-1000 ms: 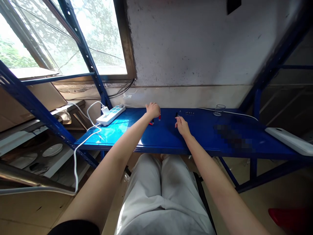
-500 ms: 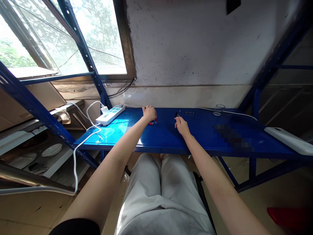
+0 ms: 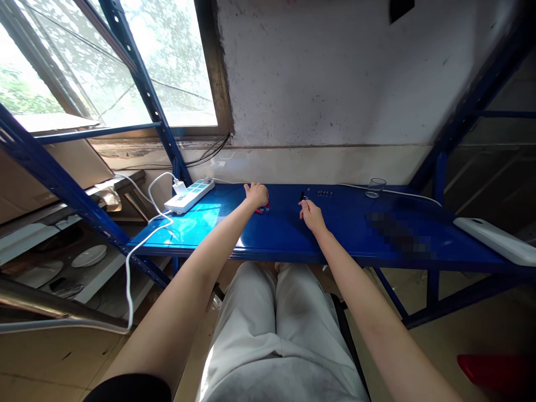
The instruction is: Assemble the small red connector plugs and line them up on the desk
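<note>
My left hand (image 3: pixel 257 195) is over the blue tabletop (image 3: pixel 285 240), bent downward with its fingers curled and partly hidden. Around and below those fingers show small red parts (image 3: pixel 259 210) with pale or metallic bits, too small to name. To the right, my right hand (image 3: pixel 312 216) is closed in a pinch. At its fingertips is a small black and silvery piece (image 3: pixel 302 196), whose kind I cannot make out. Several tiny shiny pieces (image 3: pixel 325 194) lie in a row just behind and right of that hand.
A white power strip (image 3: pixel 190 196) with a plugged-in charger sits at the left, its cable hanging over the edge. A clear glass (image 3: pixel 375 188) stands at the back right. A blurred dark patch (image 3: pixel 397 234) and a white rounded object (image 3: pixel 494 240) lie right. Blue posts flank the table.
Both hands stay almost in the same place. Only a very slight shift of the left hand and of the view shows.
</note>
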The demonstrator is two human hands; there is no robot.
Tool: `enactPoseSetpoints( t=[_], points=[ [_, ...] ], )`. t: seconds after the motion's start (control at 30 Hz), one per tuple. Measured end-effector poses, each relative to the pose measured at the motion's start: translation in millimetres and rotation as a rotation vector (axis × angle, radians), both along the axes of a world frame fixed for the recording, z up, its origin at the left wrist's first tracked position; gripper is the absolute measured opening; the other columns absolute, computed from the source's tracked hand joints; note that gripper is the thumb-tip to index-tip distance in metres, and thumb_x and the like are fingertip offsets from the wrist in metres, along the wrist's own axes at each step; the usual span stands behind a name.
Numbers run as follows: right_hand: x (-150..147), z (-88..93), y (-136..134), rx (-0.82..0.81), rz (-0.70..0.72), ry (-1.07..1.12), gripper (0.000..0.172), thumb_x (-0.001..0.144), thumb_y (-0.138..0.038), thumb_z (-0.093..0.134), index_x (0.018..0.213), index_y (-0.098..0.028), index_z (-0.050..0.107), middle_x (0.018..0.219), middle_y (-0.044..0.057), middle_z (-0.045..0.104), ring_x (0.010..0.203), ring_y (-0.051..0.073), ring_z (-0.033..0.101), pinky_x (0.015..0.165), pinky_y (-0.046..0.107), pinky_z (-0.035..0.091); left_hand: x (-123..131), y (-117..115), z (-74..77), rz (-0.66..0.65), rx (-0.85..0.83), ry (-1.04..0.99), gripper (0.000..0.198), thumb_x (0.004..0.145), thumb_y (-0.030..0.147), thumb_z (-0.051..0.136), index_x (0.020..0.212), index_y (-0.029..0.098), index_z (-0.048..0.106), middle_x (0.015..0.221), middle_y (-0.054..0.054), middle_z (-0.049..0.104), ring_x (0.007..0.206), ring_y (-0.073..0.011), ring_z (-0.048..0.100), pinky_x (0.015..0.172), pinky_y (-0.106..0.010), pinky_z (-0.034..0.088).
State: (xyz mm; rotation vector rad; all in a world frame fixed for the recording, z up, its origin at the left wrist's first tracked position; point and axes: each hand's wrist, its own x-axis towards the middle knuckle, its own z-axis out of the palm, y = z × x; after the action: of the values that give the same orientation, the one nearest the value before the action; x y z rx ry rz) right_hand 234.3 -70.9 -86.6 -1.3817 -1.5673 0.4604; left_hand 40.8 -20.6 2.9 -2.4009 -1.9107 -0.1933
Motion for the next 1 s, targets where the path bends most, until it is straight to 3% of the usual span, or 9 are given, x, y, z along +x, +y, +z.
enactPoseSetpoints(
  t=[1.0],
  points=[
    [0.8, -2.3, 1.8, 0.000, -0.005, 0.011, 0.050, 0.087, -0.056, 0.023, 0.092, -0.020, 0.057, 0.056, 0.001, 0.057, 0.056, 0.016, 0.053, 0.057, 0.027, 0.039, -3.1, 4.7, 1.1, -0.039, 0.000, 0.047, 0.015, 0.066, 0.014, 0.059, 0.077, 0.019, 0.068, 0.106, -0.009, 0.059, 0.108, -0.0284, 0.041, 0.096, -0.049, 0.024]
  ],
)
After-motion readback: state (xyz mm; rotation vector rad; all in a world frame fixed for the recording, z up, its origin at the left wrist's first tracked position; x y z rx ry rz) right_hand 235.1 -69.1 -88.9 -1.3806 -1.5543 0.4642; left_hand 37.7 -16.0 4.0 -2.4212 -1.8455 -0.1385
